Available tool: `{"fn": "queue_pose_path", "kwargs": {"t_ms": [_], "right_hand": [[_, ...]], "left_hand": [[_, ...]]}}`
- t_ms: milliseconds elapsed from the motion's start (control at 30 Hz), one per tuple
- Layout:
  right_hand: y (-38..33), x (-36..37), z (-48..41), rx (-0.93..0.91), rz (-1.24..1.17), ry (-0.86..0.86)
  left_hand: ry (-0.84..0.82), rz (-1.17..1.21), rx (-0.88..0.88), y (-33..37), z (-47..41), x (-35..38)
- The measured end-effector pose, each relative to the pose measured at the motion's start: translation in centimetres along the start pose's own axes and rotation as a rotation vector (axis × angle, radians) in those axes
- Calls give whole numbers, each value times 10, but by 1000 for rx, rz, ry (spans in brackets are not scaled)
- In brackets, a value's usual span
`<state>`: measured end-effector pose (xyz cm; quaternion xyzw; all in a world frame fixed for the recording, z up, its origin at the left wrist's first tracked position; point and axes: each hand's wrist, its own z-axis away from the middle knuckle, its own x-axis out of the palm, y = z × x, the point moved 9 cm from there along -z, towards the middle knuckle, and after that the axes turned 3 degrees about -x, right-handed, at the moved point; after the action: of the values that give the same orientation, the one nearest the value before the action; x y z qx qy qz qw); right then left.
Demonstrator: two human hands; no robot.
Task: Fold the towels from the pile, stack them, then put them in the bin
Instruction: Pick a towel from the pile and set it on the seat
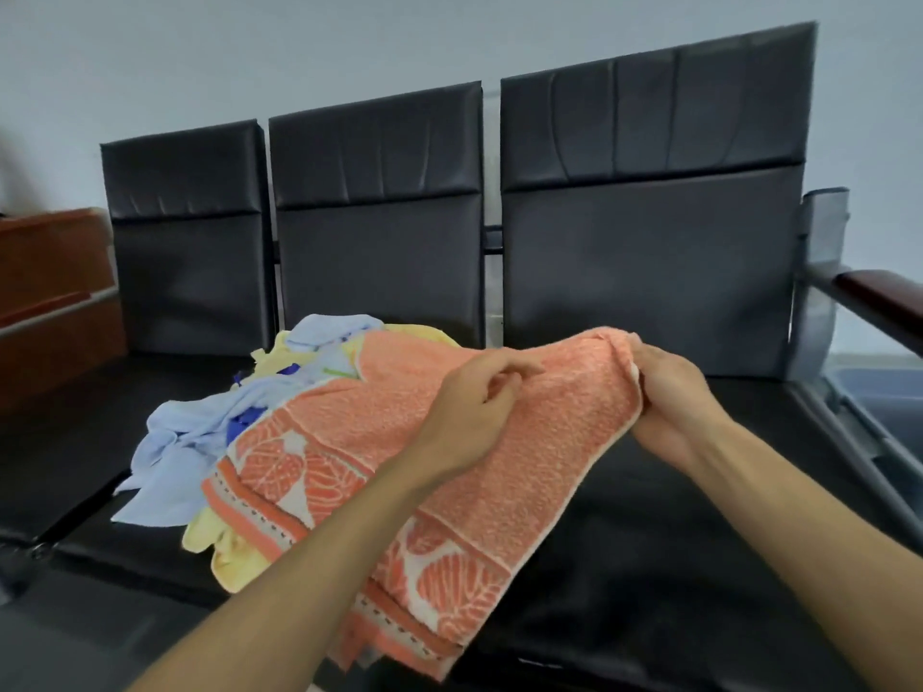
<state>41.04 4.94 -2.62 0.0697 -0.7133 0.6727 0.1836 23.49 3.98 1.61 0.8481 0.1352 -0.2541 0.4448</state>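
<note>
An orange towel point(549, 442) with a white leaf-pattern border hangs lifted over the middle seat of a black bench. My right hand point(672, 392) grips its upper right corner, fingers closed around the bunched edge. My left hand point(474, 397) rests on top of the towel near its upper edge, fingers curled and pinching the cloth. Behind and left of it lies the pile point(210, 432) of light blue and yellow towels, partly covered by the orange one. A grey bin point(884, 407) shows at the far right edge, beyond the armrest.
The black bench point(664, 566) has three seats with tall padded backs point(379, 212) against a pale wall. A metal frame with a dark red armrest point(879, 297) closes the right end. Brown wooden furniture point(50, 292) stands at the left.
</note>
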Motion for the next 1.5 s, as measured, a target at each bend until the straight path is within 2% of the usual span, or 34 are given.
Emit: {"fn": "queue_pose_path", "kwargs": {"t_ms": [100,233,333,433,467,533,567,700,767,833,933,1067,1233,1367,1433,1500], "right_hand": [[-6,-42,-2,6,69,72],[12,-95,-4,88,234,128],[28,-119,1,117,472,22],[45,-145,3,118,729,-53],[44,-151,4,100,873,-59],[36,-156,-2,-7,1256,-92],[35,-159,-3,-35,1353,-105],[28,-177,-3,3,1446,-43],[28,-187,0,55,1360,16],[33,-198,5,156,1130,90],[44,-212,8,285,808,192],[52,-222,5,356,468,278],[57,-224,2,372,94,315],[52,-218,-3,297,63,215],[46,-210,-4,228,142,140],[40,-209,-4,151,255,162]], "left_hand": [[-66,-146,-29,-24,-3,25],[-267,-291,-92,-71,8,68],[-377,-324,-154,-104,31,96],[-618,-523,-115,-119,50,128],[-654,-543,-114,-119,52,131],[-627,-550,-138,-121,46,126],[-597,-552,-156,-122,43,122],[-495,-677,-252,-128,31,106],[-552,-781,-344,-134,32,110],[-624,-902,-398,-140,38,119],[-567,-937,-353,-139,38,130],[-482,-832,-320,-132,35,144],[-491,-605,-462,-134,28,133],[-489,-463,-638,-135,27,111],[-526,-384,-680,-135,29,105],[-545,-318,-701,-135,32,99]]}}
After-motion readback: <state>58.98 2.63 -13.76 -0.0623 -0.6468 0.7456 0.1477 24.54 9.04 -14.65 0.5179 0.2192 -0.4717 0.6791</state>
